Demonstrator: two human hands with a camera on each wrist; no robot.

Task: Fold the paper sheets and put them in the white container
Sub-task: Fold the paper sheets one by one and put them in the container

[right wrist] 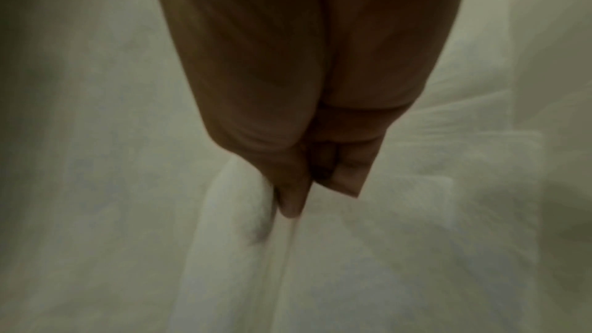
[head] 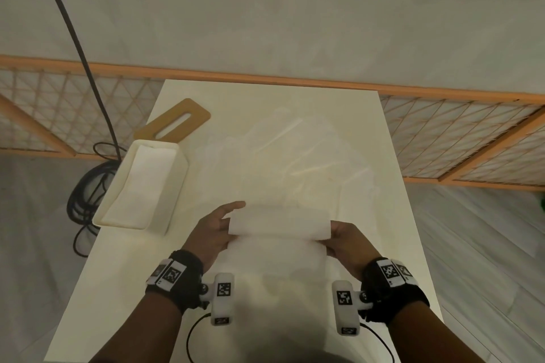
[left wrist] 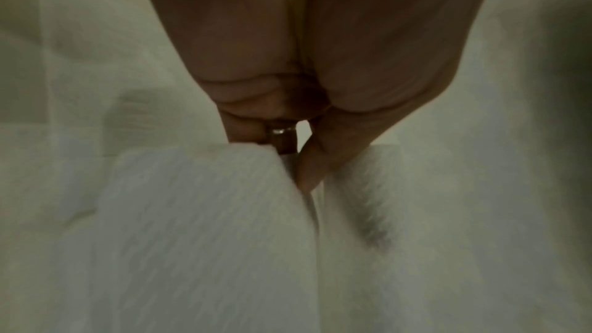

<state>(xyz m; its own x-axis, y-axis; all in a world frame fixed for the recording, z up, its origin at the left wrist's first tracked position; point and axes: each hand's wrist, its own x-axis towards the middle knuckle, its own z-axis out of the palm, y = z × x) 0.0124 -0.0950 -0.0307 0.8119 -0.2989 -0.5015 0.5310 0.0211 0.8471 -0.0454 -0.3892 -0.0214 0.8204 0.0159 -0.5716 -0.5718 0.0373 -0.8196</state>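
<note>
Inventory, as I read it from the remote feed:

- Paper sheet (head: 278, 227): held between both hands just above the near-centre tabletop (head: 389, 215), w/ a folded band across the top and the rest draping toward me. Long axis runs left-right, hand to hand.
- Left hand (head: 213, 233): grips the sheet's left end. In the wrist view the thumb and fingers (left wrist: 309, 166) pinch the edge; in the head view one finger sticks out forward over the sheet.
- Right hand (head: 346, 240): grips the right end. In the wrist view the thumb is pressed on the paper edge, fingers (right wrist: 346, 169) curled beneath. Pic is blurred, detail limited.
- White container (head: 177, 186): on the tabletop's left edge, open top, long axis running away from me. Already has white folded paper inside (head: 141, 183).
- More loose sheets (head: 292, 156): spread on the tabletop beyond the hands, faint against the white, count unclear.
- Tan slotted lid (head: 174, 124): lies flat behind the container.
- Black cable (head: 85, 191): coiled on the floor left of the tabletop.

Key relation: container lies forward-left of the sheet, so left hand is nearer. Judgement: fold is mid-way. Sheet's long axis sits roughly crosswise to the container's, so approx. a quarter turn is likely needed before drop-in.
</note>
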